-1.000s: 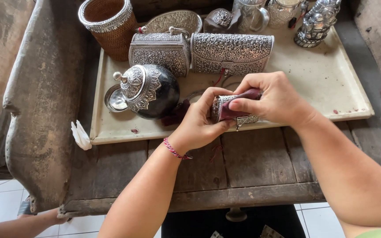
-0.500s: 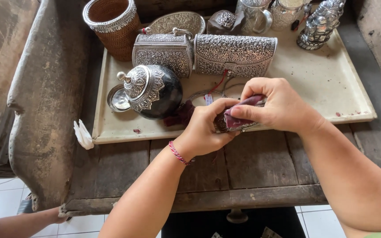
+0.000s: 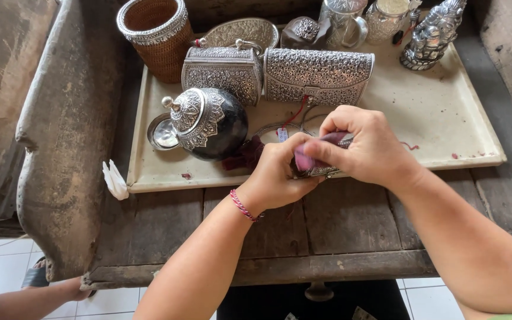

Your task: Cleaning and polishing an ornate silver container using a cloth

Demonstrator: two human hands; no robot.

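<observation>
Since a moment ago both hands have drawn closer together over the front edge of the tray [image 3: 149, 178], and the mauve cloth now covers more of the small silver piece than it did. From where I stand, the left hand [image 3: 277, 175] is curled tight around the small embossed silver piece [image 3: 321, 172], gripping it from below, while the right hand [image 3: 365, 148] pinches a folded mauve cloth [image 3: 310, 155] between thumb and fingers and presses it onto the metal. The piece sits just above the wooden bench [image 3: 327, 219], at the near rim of the tray. I judge the rubbing to be under way rather than finished: the cloth is on the metal and the piece is not set down among the others. Behind the hands lie a long silver clutch [image 3: 318, 77] and a smaller silver box purse [image 3: 223, 74], side by side and touching; a round dark jar with a silver lid [image 3: 208, 121] stands to the left, just beside a small shallow silver dish [image 3: 162, 133]. A small white tag [image 3: 282, 135] on a red string [image 3: 294, 112] lies on the tray near the left hand; I cannot read anything on it. Further back stand a woven basket with a silver rim [image 3: 152, 32] and a silver figurine [image 3: 434, 32]. A white paper scrap [image 3: 114, 179] sticks out at the tray's left corner.
</observation>
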